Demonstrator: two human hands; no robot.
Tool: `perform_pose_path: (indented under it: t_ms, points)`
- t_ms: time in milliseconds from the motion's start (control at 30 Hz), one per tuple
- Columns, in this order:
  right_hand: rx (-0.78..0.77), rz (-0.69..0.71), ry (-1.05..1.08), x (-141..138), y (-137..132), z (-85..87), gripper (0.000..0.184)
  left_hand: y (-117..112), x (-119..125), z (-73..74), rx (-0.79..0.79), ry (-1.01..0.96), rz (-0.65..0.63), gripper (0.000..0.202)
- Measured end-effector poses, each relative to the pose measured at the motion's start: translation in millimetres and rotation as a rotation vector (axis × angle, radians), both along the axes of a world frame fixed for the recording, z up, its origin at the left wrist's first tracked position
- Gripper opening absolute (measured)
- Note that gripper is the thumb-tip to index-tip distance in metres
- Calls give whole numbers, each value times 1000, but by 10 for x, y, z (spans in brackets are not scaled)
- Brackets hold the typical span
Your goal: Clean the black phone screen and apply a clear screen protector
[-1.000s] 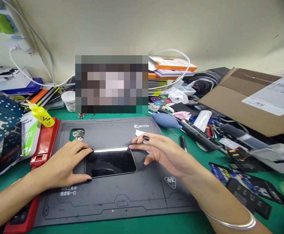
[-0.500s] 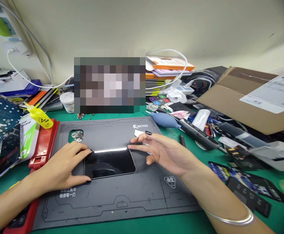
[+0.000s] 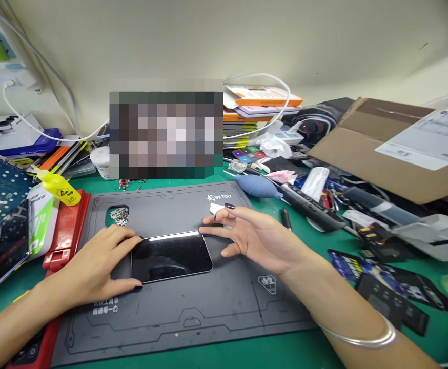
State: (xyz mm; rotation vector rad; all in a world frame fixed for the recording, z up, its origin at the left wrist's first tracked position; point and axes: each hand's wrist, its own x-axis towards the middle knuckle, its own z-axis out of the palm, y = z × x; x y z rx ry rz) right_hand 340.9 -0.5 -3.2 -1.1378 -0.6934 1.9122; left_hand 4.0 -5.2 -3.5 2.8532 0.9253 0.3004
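A smartphone (image 3: 172,259) with a dark, glossy screen lies on a grey work mat (image 3: 162,323). My left hand (image 3: 103,264) grips the phone's left end, the thumb at the near corner and a finger at the far one. At the far right corner, my right hand (image 3: 243,233) is palm-up to the side with fingers apart; a fingertip is at or very near the edge, and I cannot tell if it touches. Behind those fingers a small white piece (image 3: 217,208) shows in part. Small metal parts (image 3: 119,216) sit in the mat's cutout.
A red clamp-like tool (image 3: 64,236) borders the mat's left, with a yellow bottle (image 3: 60,188) over it. Beyond the mat's right side lie a blue air blower (image 3: 258,185), a black pen-like tool (image 3: 286,219), phone batteries (image 3: 391,302) and a cardboard box (image 3: 362,138).
The view has shifted slightly, so the scene sits a little further left. Both hands and the phone keep nearly the same places, with the right fingers moving only slightly.
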Motion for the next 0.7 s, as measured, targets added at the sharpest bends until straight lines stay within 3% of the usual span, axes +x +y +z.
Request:
perform_pose_path:
  t_ms: [200,367,700]
  points:
    - [24,95,38,-134,-133,70,33,3,-6,-7,-6,-7,11,54]
    - [160,15,-112,-149,-164,100,38,11,-7,-4,-13,-5,13,54]
    - [162,9,-205,-96,-111,74,43,7,-24,-34,-13,-4,26,54]
